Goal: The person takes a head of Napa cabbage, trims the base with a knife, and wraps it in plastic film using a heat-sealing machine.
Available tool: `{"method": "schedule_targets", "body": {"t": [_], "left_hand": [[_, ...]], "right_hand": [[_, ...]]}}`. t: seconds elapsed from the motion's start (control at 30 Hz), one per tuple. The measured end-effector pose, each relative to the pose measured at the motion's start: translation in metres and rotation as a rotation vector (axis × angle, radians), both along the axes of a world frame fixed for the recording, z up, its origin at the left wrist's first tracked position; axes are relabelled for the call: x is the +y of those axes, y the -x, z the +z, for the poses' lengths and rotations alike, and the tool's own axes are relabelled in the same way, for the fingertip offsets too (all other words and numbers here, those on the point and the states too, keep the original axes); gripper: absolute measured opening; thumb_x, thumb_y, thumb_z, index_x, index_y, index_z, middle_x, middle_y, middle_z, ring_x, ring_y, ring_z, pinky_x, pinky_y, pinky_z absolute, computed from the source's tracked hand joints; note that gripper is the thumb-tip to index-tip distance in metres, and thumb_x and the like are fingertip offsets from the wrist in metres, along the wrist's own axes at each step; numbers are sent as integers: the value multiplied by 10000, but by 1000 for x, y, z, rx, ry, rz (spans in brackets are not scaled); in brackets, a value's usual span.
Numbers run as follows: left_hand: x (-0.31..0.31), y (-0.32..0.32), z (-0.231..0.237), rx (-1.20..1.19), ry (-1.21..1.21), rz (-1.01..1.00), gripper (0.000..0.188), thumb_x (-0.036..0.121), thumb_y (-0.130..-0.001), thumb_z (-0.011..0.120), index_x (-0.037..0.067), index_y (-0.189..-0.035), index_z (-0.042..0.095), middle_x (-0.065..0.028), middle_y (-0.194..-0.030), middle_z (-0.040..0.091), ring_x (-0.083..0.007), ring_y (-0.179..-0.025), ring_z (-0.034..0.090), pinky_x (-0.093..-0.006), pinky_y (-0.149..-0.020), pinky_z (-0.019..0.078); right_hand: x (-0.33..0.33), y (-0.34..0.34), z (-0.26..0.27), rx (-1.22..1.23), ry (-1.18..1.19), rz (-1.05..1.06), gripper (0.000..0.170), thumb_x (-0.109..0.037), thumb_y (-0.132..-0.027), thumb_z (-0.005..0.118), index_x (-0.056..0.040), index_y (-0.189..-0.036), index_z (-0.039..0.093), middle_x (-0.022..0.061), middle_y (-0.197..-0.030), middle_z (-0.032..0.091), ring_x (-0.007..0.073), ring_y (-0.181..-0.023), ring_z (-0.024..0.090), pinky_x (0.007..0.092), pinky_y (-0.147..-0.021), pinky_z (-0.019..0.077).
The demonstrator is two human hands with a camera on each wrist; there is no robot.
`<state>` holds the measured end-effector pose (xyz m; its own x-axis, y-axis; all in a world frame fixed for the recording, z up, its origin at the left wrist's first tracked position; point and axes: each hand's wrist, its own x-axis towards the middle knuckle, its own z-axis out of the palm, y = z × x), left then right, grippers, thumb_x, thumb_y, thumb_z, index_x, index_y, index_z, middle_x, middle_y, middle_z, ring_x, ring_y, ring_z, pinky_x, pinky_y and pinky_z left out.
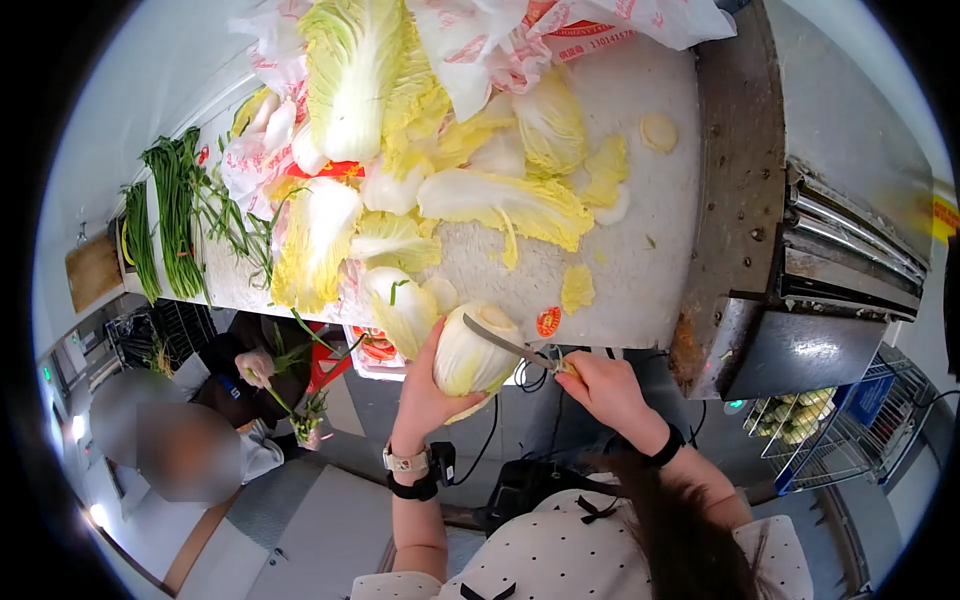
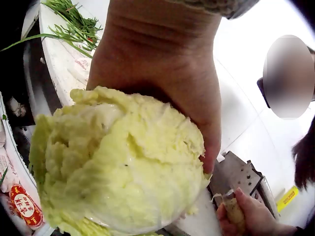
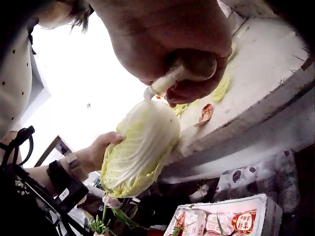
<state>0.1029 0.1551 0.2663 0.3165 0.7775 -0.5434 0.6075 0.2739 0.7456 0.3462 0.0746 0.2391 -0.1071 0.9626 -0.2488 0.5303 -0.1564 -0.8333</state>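
Note:
My left hand (image 1: pixel 424 400) grips a pale napa cabbage (image 1: pixel 470 372) from its side, out at the front edge of the white table (image 1: pixel 655 270). Its white base end faces the table, and the leafy yellow-green end (image 2: pixel 142 162) fills the left wrist view. In my right hand (image 1: pixel 612 395) is a knife with a curved blade (image 1: pixel 497 341), which overlaps the cabbage's base end in the head view. The fingers wrap the knife's light handle (image 3: pixel 189 69). Beside the left hand lies another trimmed cabbage (image 1: pixel 398 312).
Loose cabbage leaves (image 1: pixel 510 205) and whole cabbages (image 1: pixel 350 80) crowd the table, with plastic bags (image 1: pixel 470 45) behind. Green onions (image 1: pixel 178 215) lie at the left. A white foam box (image 3: pixel 268 216) stands below the edge. Another person's gloved hand (image 1: pixel 256 368) holds greens; a wire cart (image 1: pixel 840 425) stands right.

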Motion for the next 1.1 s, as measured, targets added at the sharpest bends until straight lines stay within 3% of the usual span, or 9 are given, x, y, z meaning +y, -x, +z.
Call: {"method": "schedule_targets", "body": {"t": [0.2,0.4,0.7,0.8,0.9,1.0,1.1], "left_hand": [[1,0,-1,5,30,2,999,152,-509,806,1,-1347,283,-168,-1260,460,-256,-1160,459,-354,-964,369],[0,1,-3,-31,56,15,993,143,-516,814,2,-1345,284,-168,-1261,455,-257,-1154,461,-355,-956,374],[1,-4,0,25,-24,-37,973,139,-515,817,-5,-1332,308,-177,-1223,490,-259,-1107,509,-346,-923,408],[1,-3,-1,17,-5,-9,975,138,-511,818,-9,-1331,310,-179,-1203,510,-254,-1091,525,-343,-912,419],[1,0,-4,-4,-12,-39,984,137,-509,818,-8,-1335,303,-176,-1208,510,-247,-1093,525,-338,-912,421],[2,2,-6,-53,-3,-22,982,123,-513,815,-3,-1339,300,-168,-1213,508,-240,-1098,522,-341,-914,420],[7,0,-4,-76,3,-36,979,106,-518,812,-3,-1342,294,-157,-1222,503,-229,-1103,515,-342,-921,414]], "right_hand": [[6,4,5,-158,-31,55,241,-261,-808,614,-74,-752,474,60,-615,517,201,-523,549,315,-454,419],[12,1,11,-180,4,155,263,-274,-820,597,-76,-734,446,55,-593,505,203,-493,546,311,-433,419],[37,21,6,-264,-16,90,284,-297,-836,572,-66,-715,460,78,-541,512,230,-465,549,336,-412,418],[23,9,10,-211,67,81,294,-311,-840,566,-63,-714,472,77,-532,511,231,-465,549,335,-411,418],[18,6,15,-177,271,109,256,-293,-834,570,-54,-781,496,126,-601,550,303,-549,570,388,-486,446],[30,21,-8,-195,106,71,259,-298,-833,572,-51,-793,505,130,-598,553,308,-540,566,388,-485,447],[31,23,-8,-181,110,35,259,-298,-839,566,-49,-798,509,130,-591,553,315,-531,562,390,-481,445]]}}
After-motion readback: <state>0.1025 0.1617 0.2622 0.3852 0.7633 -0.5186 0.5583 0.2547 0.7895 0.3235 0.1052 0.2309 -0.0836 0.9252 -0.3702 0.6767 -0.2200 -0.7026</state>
